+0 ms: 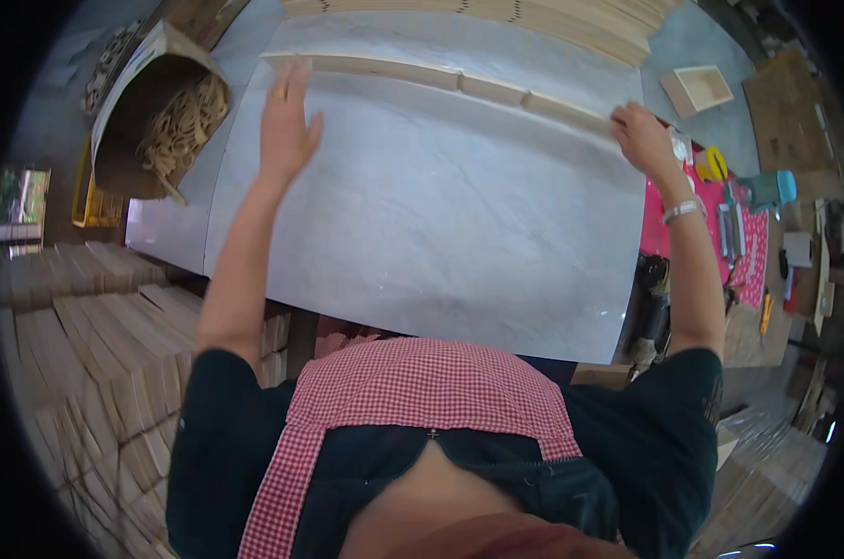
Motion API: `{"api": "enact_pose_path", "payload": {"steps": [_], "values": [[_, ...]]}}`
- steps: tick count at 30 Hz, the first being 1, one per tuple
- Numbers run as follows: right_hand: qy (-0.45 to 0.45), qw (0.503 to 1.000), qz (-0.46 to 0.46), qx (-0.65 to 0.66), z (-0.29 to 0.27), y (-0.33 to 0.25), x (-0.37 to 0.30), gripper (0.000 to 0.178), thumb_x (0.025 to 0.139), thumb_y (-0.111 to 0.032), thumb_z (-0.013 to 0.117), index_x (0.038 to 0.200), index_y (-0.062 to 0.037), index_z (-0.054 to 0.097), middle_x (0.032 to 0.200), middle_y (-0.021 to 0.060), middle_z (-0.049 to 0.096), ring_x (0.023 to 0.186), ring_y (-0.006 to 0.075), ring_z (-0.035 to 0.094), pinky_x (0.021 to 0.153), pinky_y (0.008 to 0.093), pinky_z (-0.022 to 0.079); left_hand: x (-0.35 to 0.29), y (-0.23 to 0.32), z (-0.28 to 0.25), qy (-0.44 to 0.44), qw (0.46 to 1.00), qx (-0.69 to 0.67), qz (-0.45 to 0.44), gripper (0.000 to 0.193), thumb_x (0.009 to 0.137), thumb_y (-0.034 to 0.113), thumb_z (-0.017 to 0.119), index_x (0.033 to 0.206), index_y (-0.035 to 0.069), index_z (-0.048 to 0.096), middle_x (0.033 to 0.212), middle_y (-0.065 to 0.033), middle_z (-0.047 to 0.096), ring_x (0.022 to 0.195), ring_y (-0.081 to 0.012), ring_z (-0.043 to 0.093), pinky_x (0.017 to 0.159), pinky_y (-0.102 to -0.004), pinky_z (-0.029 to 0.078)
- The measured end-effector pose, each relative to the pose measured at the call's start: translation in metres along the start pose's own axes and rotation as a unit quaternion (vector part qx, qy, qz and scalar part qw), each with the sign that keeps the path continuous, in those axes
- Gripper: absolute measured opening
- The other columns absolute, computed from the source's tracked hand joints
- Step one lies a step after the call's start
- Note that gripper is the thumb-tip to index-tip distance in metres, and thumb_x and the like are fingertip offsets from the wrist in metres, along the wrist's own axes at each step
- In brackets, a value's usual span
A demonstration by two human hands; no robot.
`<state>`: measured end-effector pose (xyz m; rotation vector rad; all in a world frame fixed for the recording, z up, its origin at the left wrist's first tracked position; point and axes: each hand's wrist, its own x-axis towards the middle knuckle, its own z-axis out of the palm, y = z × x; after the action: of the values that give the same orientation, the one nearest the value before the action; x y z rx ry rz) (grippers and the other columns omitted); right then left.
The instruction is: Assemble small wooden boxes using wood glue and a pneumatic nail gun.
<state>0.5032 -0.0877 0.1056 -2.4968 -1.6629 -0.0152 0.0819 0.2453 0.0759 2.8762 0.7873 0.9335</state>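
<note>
At the left, an open cardboard box [122, 140] lay tipped beside the work area, with a tangle of rubber bands [184, 126] inside it. Next came the person's left hand [287, 135], stretched out over the table [422, 224], its fingers extended and the thumb well apart from them. The fingertips overlapped the wooden strip [385, 68] a little way in from its left end; whether they pressed on it could not be told.

The strip lay on the far part of the table, ahead of the person, its long axis running crosswise from one hand to the other and slanting slightly nearer toward the right. Two breaks showed along it, right of its middle. Beyond it, a stack of boards [571, 28] lay roughly in line with it.

The right hand [644, 140] was at the strip's right end, its fingers curled close together; whether they were clamped on the wood could not be told. It seemed the closer of the two to an end. Past it stood a small wooden box [680, 97], with a yellow roll of tape [713, 164] and a turquoise cup [769, 189] nearer the person.
</note>
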Motion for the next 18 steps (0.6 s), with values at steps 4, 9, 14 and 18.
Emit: {"api": "enact_pose_path", "payload": {"steps": [4, 9, 14, 18], "values": [[0.072, 0.997, -0.039, 0.001, -0.027, -0.044, -0.059, 0.011, 0.089, -0.007, 0.063, 0.097, -0.0047, 0.070, 0.090, 0.0092, 0.062, 0.084, 0.0298, 0.064, 0.075, 0.0395, 0.051, 0.037, -0.084, 0.024, 0.026, 0.987, 0.158, 0.030, 0.077, 0.082, -0.004, 0.061, 0.153, 0.017, 0.039, 0.160, -0.0075, 0.037, 0.140, -0.0347, 0.043, 0.111, -0.0439, 0.041], [0.094, 0.995, 0.003, -0.035, -0.053, -0.084, -0.127, 0.012, 0.089, -0.009, 0.063, 0.099, -0.0064, 0.069, 0.088, 0.0093, 0.066, 0.078, 0.0320, 0.065, 0.070, 0.0411, 0.052, 0.045, -0.101, 0.012, -0.184, 0.955, 0.234, -0.007, 0.058, 0.085, 0.001, 0.056, 0.142, 0.016, 0.052, 0.135, -0.0068, 0.061, 0.121, -0.0345, 0.058, 0.103, -0.0459, 0.045], [0.115, 0.988, 0.088, -0.048, -0.032, -0.100, -0.152, 0.019, 0.088, -0.011, 0.063, 0.107, -0.0079, 0.067, 0.087, 0.0116, 0.071, 0.073, 0.0371, 0.066, 0.065, 0.0450, 0.051, 0.024, -0.057, -0.043, -0.369, 0.916, 0.140, -0.076, 0.049, 0.086, 0.004, 0.055, 0.134, 0.013, 0.059, 0.117, -0.0106, 0.072, 0.108, -0.0360, 0.064, 0.096, -0.0454, 0.049], [0.021, 0.985, 0.156, 0.066, 0.012, -0.131, -0.145, 0.048, 0.083, -0.005, 0.058, 0.131, -0.0093, 0.058, 0.079, 0.0219, 0.070, 0.071, 0.0434, 0.066, 0.063, 0.0511, 0.051, -0.023, -0.012, -0.066, -0.418, 0.903, 0.060, -0.077, 0.047, 0.087, 0.004, 0.054, 0.132, 0.011, 0.060, 0.114, -0.0127, 0.073, 0.106, -0.0364, 0.065, 0.093, -0.0443, 0.051]]}}
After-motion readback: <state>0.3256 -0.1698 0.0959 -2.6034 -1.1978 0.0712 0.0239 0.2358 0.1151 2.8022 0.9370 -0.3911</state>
